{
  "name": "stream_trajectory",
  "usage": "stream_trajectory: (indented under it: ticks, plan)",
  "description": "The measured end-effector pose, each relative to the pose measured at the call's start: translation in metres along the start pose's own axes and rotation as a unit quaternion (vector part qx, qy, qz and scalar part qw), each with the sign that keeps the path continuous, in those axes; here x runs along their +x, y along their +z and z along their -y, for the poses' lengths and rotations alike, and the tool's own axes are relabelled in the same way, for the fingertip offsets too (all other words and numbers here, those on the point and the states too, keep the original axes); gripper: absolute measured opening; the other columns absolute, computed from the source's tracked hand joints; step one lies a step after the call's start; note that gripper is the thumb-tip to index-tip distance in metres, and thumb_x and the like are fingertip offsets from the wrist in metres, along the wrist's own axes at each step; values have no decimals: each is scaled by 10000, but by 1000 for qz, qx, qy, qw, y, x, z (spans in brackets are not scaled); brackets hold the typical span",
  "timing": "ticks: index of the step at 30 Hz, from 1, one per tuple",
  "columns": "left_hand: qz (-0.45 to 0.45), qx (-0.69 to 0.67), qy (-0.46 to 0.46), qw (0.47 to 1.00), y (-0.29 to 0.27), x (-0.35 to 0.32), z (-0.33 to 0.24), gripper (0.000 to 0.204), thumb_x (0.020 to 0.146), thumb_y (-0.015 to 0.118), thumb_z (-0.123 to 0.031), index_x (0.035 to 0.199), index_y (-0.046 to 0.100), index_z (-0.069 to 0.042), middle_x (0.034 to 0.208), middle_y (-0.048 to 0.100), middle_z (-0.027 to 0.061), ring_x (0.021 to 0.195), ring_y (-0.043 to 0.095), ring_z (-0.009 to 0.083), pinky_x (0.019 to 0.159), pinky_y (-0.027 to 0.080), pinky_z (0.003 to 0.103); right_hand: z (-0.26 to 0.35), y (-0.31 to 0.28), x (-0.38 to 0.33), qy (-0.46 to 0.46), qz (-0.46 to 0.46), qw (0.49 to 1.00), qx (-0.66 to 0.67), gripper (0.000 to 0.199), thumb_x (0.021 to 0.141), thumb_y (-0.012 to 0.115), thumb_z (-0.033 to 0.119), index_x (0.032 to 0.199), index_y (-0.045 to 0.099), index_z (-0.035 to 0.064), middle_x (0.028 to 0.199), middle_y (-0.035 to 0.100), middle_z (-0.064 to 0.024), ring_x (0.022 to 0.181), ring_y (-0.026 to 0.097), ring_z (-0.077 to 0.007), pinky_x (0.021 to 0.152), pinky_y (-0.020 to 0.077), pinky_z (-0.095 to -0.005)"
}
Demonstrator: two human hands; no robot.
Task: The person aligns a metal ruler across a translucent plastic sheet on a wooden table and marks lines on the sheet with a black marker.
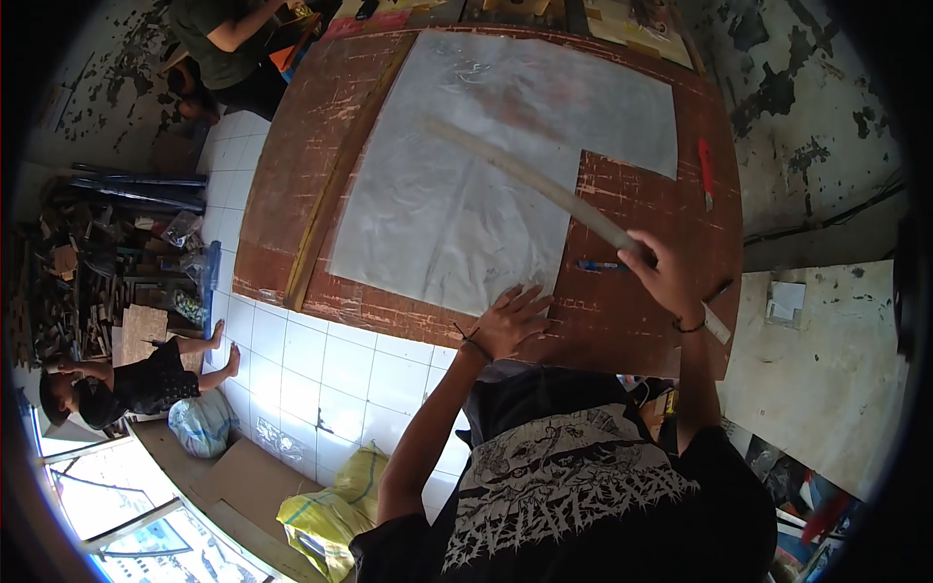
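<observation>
the left hand (511, 323) is flat, spread wide open, on the near edge of a cloudy sheet (437, 223) on the brown worktop (637, 325). the right hand (665, 276) is curled round a long flat stick (544, 185) that reaches over the sheet.

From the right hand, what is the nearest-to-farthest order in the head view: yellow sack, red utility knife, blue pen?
1. Blue pen: on the table, left of the right hand.
2. Red utility knife: near the right edge.
3. Yellow sack: off the table, lower left.
</observation>
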State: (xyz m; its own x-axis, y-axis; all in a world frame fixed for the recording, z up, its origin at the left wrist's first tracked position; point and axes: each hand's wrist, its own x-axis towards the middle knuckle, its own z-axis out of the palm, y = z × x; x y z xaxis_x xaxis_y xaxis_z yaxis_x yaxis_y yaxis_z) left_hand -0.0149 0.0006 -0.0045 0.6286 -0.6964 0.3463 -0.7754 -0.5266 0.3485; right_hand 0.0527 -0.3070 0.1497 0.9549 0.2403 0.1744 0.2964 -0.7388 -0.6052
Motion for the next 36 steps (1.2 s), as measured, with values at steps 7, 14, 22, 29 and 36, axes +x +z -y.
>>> stream_trajectory:
  ticks: [7,14,22,29,36]
  plan:
    - [-199,-245,-253,915,-59,22,-39,544,943,725,-413,1352,632,-67,1502,552,169,1458,456,342,1208,342,486,-3,23,-70,75,58,989,112,400,927,809,289,1220,724,30,977,758,-102,815,675,-138,727,529,-301]
    - [-182,-588,-212,760,-55,48,-73,707,1023,666,-371,1520,414,63,1438,574,242,1380,522,335,1164,386,432,65,51,-64,48,-26,985,162,307,955,784,223,1126,668,-3,896,718,-96,726,673,-111,634,524,-283]
    - [71,-602,-223,763,-53,66,-88,558,1000,708,-256,1449,498,0,1323,653,173,1193,656,291,1012,523,415,88,0,14,-6,-251,842,477,220,1088,553,137,1272,473,47,1002,568,-61,831,596,-133,740,642,-401]
    - [-135,-287,-304,898,-39,63,-73,792,951,764,-211,1574,322,0,1415,544,198,1163,657,286,981,544,373,74,7,22,11,-286,754,592,224,1109,523,225,1283,474,91,1074,586,-75,989,624,-177,1026,562,-539]
    - [-407,-666,-299,550,-73,72,-24,592,1102,543,-283,1570,349,23,1418,582,227,1191,657,294,997,546,398,61,33,-5,149,-242,776,564,263,1065,626,236,1245,530,69,1091,643,-82,1068,684,-215,830,623,-380]
